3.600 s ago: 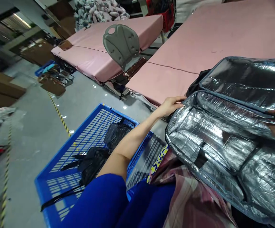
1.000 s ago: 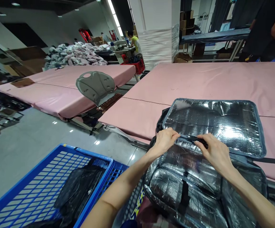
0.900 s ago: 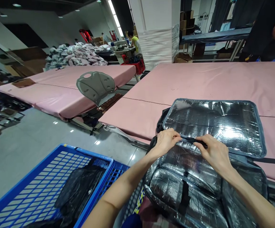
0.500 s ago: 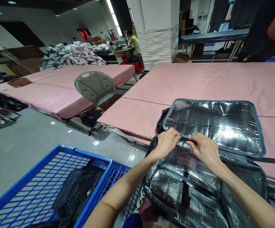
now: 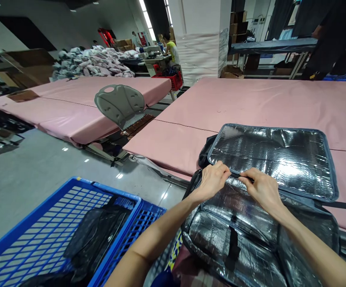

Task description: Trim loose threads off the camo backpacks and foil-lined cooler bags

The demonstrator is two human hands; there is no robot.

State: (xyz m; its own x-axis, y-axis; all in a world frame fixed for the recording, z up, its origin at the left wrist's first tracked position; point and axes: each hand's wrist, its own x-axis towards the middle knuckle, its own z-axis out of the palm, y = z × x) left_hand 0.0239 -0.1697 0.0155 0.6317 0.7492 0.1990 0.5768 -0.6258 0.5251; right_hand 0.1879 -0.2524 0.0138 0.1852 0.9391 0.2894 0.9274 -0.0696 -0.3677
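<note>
An insulated bag [image 5: 208,229] with a shiny silver lining lies open before me at the edge of the pink table. Its silver-lined lid [image 5: 271,159] is folded back flat onto the tabletop. Along the seam between lid and body, my left hand [image 5: 215,179] pinches the dark edge binding. A short way to the right, my right hand [image 5: 261,189] grips the same binding between thumb and fingers. A short dark stretch of it shows between the hands. A black strap [image 5: 232,243] lies across the lining inside.
At lower left stands a blue plastic crate [image 5: 41,211] holding a black bag [image 5: 101,227]. Beyond are a pink table [image 5: 250,95], a grey folding chair [image 5: 120,103] and a second pink table [image 5: 71,115]. People stand or sit farther back.
Both hands keep their pinch on the binding at nearly the same spot. The view has shifted slightly. The person at the upper right has moved their arm.
</note>
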